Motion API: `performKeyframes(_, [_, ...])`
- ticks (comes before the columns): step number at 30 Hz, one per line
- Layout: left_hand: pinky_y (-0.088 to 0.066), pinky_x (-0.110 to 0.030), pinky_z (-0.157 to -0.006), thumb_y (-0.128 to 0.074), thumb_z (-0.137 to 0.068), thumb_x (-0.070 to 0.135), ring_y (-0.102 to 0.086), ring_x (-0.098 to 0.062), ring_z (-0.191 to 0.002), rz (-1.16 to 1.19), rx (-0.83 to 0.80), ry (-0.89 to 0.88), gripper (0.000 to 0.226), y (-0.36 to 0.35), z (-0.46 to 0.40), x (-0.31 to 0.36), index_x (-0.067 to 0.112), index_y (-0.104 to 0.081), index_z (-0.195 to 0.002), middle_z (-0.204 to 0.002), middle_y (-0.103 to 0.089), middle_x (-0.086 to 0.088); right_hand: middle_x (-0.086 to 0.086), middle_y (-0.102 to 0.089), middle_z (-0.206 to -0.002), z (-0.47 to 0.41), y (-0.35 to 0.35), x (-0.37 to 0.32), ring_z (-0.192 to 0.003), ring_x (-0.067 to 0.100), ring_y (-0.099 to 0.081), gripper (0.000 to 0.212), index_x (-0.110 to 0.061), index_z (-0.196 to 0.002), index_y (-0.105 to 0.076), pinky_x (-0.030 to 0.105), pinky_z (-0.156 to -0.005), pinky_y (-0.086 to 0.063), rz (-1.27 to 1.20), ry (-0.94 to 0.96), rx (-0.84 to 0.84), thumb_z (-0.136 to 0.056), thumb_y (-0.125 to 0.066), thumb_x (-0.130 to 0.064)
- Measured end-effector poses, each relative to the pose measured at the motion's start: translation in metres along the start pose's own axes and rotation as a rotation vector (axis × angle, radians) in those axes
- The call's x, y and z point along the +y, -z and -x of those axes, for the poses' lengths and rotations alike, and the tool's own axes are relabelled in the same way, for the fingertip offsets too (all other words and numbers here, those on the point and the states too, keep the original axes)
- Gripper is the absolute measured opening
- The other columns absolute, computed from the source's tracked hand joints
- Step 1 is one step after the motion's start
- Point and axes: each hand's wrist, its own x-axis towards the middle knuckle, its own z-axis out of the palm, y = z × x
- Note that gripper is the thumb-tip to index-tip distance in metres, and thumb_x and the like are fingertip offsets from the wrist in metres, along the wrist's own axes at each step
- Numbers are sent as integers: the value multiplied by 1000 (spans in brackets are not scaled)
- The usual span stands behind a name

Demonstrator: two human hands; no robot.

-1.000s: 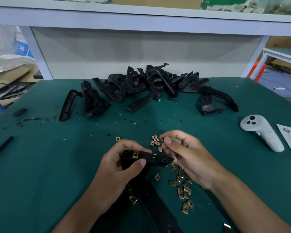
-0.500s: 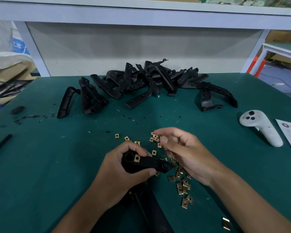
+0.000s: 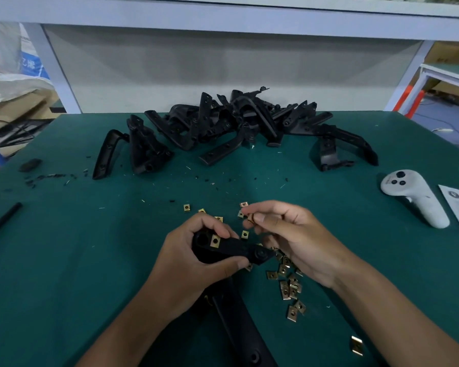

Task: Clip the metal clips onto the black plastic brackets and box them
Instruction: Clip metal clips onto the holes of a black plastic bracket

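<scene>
One brass clip on black bracket gripped by left hand, right hand pinching loose clip

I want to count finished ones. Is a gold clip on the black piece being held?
Yes, one clip sits on the bracket that the left hand grips.

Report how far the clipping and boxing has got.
Done: one metal clip sits on the bracket gripped by the left hand. In hand: the right hand pinches another clip. Left: the bracket pile shows no clips that I can make out, loose clips lie on the table, and no box shows.
</scene>
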Motion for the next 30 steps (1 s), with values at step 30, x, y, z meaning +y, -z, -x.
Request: performKeyframes(30, [-55, -20, -79, -90, -64, 30, -72, -13, -94, -17, 43, -5, 35, -1, 0, -1, 28, -63, -87, -104, -75, 2, -14, -68, -71, 0, 2, 5, -68, 2, -60, 5, -28, -85, -77, 21, -64, -46, 60, 21, -75, -82, -74, -31])
